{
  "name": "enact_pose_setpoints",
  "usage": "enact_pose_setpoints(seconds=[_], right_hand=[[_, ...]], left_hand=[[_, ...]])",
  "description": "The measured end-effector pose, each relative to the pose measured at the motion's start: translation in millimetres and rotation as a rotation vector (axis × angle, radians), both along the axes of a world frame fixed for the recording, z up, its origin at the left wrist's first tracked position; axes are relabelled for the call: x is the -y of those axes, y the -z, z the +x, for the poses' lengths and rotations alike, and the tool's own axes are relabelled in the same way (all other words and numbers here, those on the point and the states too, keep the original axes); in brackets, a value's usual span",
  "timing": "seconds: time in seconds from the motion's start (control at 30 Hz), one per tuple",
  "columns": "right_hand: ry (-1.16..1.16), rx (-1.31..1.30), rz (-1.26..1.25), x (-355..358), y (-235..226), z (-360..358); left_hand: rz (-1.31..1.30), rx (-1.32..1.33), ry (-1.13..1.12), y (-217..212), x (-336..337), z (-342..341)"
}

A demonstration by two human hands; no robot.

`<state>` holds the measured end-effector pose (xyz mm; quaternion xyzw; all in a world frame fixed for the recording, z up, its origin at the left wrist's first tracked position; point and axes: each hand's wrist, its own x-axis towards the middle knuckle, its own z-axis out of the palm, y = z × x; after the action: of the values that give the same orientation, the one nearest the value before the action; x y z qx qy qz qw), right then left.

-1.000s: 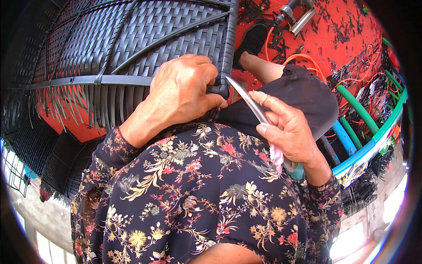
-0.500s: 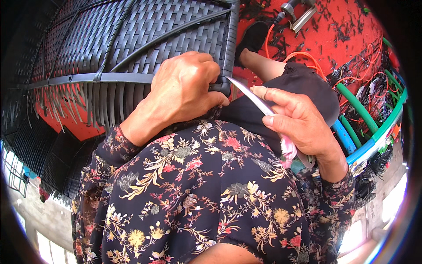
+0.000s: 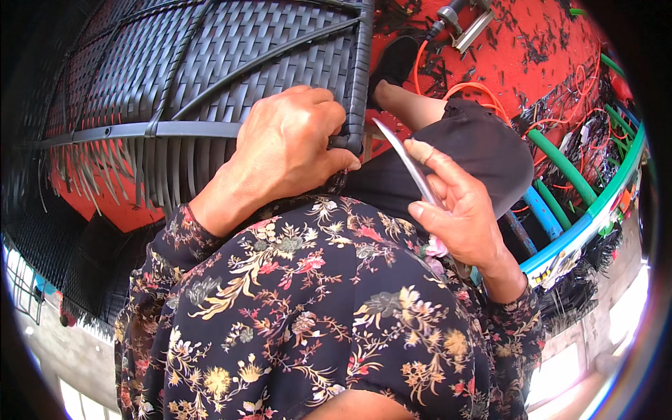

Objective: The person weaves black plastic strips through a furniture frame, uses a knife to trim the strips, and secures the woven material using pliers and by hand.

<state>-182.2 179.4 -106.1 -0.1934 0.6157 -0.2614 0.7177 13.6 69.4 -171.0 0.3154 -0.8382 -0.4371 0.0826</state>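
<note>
A black woven wicker panel (image 3: 259, 45) with a bar-edged frame stands in front of me, its lower right corner close to my lap. My left hand (image 3: 290, 136) is closed over that lower corner, knuckles up and thumb pointing right; its fingertips are hidden. In my right hand (image 3: 458, 203) is a knife (image 3: 409, 161), held between thumb and fingers. Its narrow blade points up and left toward the corner, a short gap away from it. Something pink shows at the handle end, below the palm.
Loose black strips (image 3: 164, 164) hang from the panel's lower bar (image 3: 189, 129). A corded power tool (image 3: 462, 24) lies on the red floor covering (image 3: 525, 70) among black scraps, with an orange cord (image 3: 476, 87). Green and blue bars (image 3: 567, 168) of a rack curve round at right.
My right hand has shifted slightly left and down, and the knife blade stands steeper. My left hand keeps its hold at the corner. The view has moved a little.
</note>
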Motion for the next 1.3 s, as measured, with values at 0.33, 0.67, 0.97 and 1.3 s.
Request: enact_pose_setpoints(seconds=[0.33,0.67,0.97,1.3], right_hand=[[-0.256,0.008,0.021,19.6,3.0,-20.9],[-0.359,0.084,0.017,37.7,10.9,-31.9],[-0.437,-0.416,-0.214,1.4,-0.2,11.5],[0.208,0.146,0.100,1.9,7.2,23.6]], left_hand=[[0.016,0.011,0.004,0.0,3.2,-1.0],[0.005,0.014,0.025,1.6,3.5,-0.6],[-0.006,-0.026,-0.006,2.7,1.9,0.8],[-0.004,0.032,-0.020,1.4,2.6,2.0]])
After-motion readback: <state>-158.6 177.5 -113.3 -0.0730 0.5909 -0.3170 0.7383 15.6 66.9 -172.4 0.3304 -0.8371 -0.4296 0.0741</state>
